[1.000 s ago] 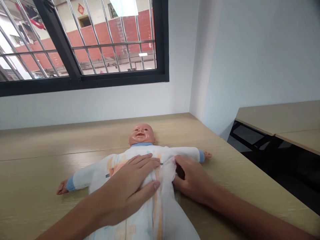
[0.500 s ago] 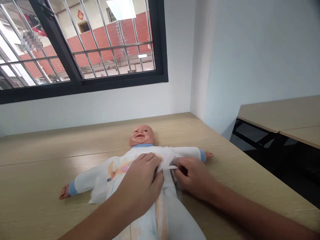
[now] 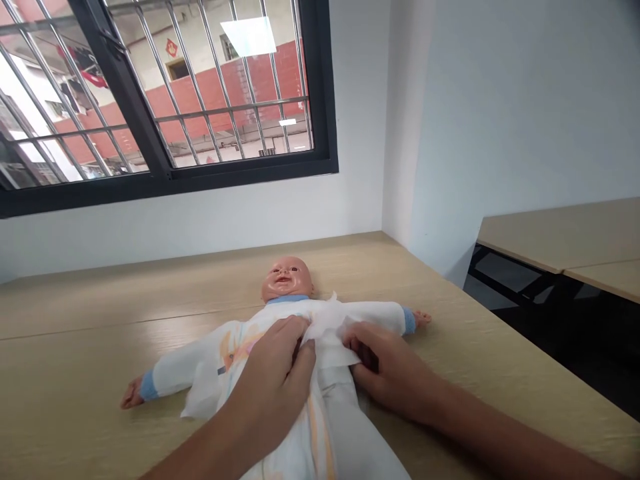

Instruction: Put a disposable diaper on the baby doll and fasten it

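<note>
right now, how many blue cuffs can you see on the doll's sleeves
2. One blue cuff is out to the left of the left hand; the other cuff is just beyond the right hand. Neither is hidden.

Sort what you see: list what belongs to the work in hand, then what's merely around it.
In the work:
- left hand, on the doll's chest
- right hand, at the thin white material
- doll, lying face up
- table under it

Merely around:
- barred window
- second table, off to the right
</note>
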Tool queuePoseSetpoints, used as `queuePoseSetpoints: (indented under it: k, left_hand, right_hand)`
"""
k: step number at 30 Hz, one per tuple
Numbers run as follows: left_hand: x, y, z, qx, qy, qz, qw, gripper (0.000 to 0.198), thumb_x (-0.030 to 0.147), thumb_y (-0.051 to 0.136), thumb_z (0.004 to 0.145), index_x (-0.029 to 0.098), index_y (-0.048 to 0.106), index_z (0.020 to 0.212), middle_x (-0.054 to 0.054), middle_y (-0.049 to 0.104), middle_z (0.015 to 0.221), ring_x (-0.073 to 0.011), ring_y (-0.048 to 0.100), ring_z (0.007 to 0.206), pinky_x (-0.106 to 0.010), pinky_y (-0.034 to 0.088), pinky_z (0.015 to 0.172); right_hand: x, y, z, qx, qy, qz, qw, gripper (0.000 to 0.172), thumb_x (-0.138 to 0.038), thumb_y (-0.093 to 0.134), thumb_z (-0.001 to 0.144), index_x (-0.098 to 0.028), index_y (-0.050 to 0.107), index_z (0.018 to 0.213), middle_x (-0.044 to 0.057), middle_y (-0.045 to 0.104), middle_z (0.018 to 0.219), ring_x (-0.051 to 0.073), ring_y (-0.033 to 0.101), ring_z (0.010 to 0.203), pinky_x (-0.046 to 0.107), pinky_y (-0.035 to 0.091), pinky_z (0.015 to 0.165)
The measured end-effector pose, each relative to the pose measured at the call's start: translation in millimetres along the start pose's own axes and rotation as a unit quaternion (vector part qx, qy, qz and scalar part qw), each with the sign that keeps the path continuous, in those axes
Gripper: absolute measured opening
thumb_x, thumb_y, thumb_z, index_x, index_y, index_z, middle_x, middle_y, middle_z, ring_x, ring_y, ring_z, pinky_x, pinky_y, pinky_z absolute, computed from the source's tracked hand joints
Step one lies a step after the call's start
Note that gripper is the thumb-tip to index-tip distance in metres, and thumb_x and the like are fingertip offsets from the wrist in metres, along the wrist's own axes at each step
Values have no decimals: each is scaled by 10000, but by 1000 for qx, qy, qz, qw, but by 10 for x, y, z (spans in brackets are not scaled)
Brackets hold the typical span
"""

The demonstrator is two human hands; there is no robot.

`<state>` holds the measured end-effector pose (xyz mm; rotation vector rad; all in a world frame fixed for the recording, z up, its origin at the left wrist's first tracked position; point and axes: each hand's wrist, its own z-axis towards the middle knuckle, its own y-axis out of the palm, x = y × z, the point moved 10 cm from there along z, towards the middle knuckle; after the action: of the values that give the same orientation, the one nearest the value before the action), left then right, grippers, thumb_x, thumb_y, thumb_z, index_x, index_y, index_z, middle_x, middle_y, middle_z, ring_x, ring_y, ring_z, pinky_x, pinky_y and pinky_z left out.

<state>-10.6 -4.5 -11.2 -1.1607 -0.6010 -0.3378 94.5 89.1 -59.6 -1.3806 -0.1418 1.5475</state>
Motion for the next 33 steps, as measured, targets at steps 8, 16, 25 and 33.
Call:
queuePoseSetpoints:
  k: [8,16,25,33]
  left_hand:
    - [5,14,-23,7,10,-7,1000,219,282,329,979,202,395,786,-32,498,864,-219,452,826,-362,318,718]
    - [-1,15,-26,8,19,1,1000,204,261,319,976,193,417,810,-42,497,886,-221,451,849,-392,340,755]
    - [13,25,-45,-6,27,5,1000,225,263,348,970,196,383,758,-34,492,858,-214,450,829,-383,352,741]
    - [39,41,-11,-14,34,9,999,231,261,348,970,195,387,752,-32,500,857,-214,459,849,-378,371,757]
  right_hand:
    - [-112,122,-33,-78,-23,104,991,180,-28,468,583,-180,408,658,-64,405,594,91,352,577,238,249,520]
    - [-38,318,-70,-136,160,333,919,180,-124,527,462,-171,355,486,-72,296,472,68,222,488,236,130,437]
    - [266,6,50,-138,102,238,956,59,-217,561,710,-165,537,699,-40,486,602,88,388,526,218,264,474]
    - [180,-79,22,-189,54,-105,975,228,-362,751,707,-182,610,705,-5,620,748,120,502,593,235,297,473]
